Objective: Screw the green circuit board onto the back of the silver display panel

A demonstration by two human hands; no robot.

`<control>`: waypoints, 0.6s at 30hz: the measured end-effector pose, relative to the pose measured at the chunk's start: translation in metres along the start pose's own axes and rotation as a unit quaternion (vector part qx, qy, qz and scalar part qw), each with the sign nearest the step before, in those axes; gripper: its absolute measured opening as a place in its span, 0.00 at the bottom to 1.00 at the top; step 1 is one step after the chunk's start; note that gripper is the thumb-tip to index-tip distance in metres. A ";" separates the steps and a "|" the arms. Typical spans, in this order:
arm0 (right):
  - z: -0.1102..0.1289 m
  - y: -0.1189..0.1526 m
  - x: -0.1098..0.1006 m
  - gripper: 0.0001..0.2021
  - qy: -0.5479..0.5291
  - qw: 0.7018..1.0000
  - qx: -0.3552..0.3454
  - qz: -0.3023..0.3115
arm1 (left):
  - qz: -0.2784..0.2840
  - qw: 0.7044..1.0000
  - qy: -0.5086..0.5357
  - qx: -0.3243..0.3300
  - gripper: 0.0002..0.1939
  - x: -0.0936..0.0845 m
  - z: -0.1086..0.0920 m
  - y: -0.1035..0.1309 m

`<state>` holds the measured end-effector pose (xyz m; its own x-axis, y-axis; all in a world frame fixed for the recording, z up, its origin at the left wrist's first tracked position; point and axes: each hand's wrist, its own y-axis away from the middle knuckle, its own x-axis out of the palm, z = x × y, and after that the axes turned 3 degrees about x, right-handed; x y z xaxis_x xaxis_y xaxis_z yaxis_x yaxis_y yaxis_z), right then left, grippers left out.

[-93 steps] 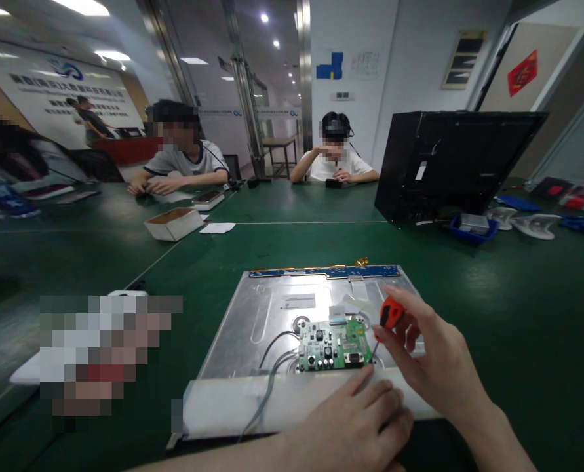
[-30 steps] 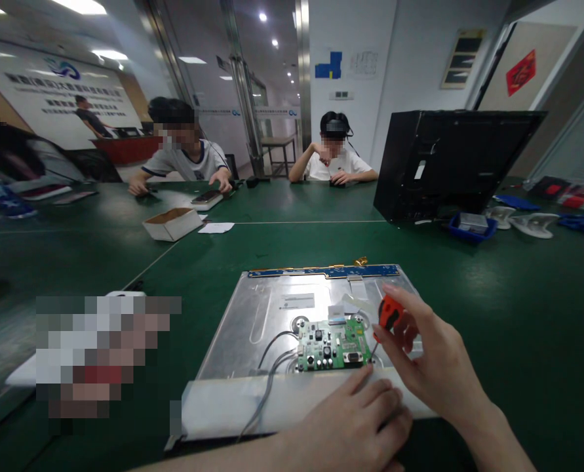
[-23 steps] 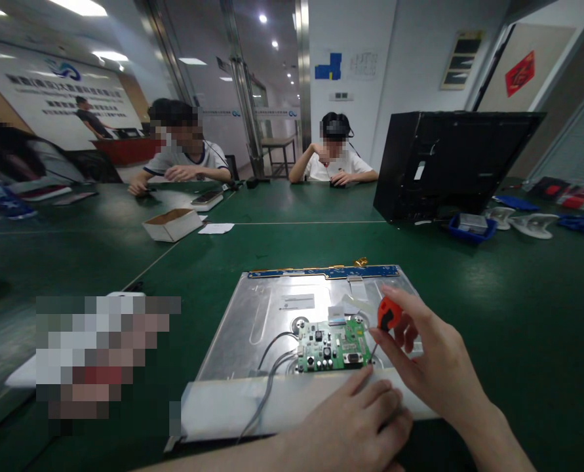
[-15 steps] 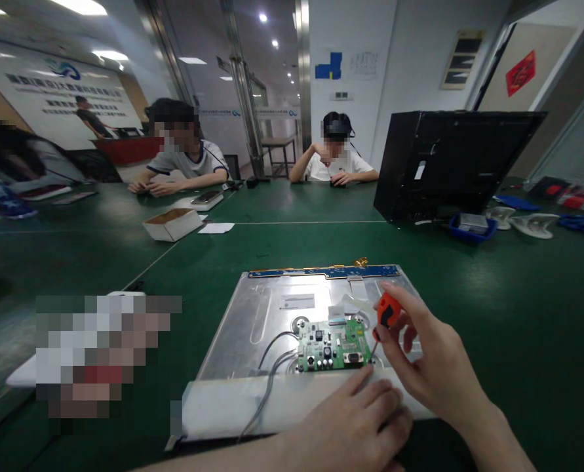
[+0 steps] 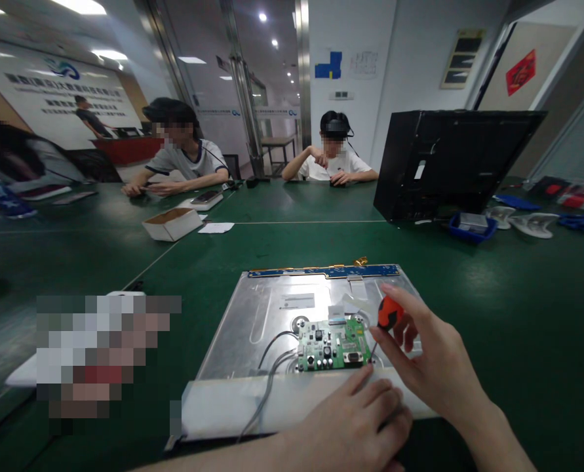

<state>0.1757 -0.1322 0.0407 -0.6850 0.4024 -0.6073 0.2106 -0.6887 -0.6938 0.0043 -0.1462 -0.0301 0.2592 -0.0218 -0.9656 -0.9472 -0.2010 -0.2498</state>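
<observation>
A silver metal panel [image 5: 242, 328] lies in front of me, with a green circuit board [image 5: 333, 351] on its middle and grey cables [image 5: 272, 380] running from the board's left side. My right hand [image 5: 424, 347] is closed on a red and black screwdriver [image 5: 389, 313], whose thin shaft slants down to the board's lower right corner. Beside that tip is the index fingertip of my left hand [image 5: 360, 413]; its other fingers are bent over the white strip [image 5: 233, 403] along the panel's near edge. Whether the left fingers grip anything is hidden.
A black monitor casing [image 5: 459, 164] stands at the back right, near a blue tray [image 5: 472, 229]. An open white box [image 5: 172, 225] sits back left. Two people [image 5: 186, 154] work across the green table [image 5: 282, 242]. A blurred pale object [image 5: 99, 354] lies left.
The fingers of my right hand have shifted slightly on the screwdriver handle, which has turned. My left hand has stayed in place. The person across the table has moved a hand.
</observation>
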 end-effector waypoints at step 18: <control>-0.002 0.001 0.001 0.24 -0.025 1.000 -0.005 0.001 | 0.002 1.000 0.007 0.000 0.22 -0.002 0.000 0.000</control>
<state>0.1763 -0.1317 0.0386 -0.7179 0.3703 -0.5896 0.2194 -0.6833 -0.6964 0.0035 -0.1461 -0.0280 0.2577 -0.0354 -0.9656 -0.9483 -0.2009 -0.2457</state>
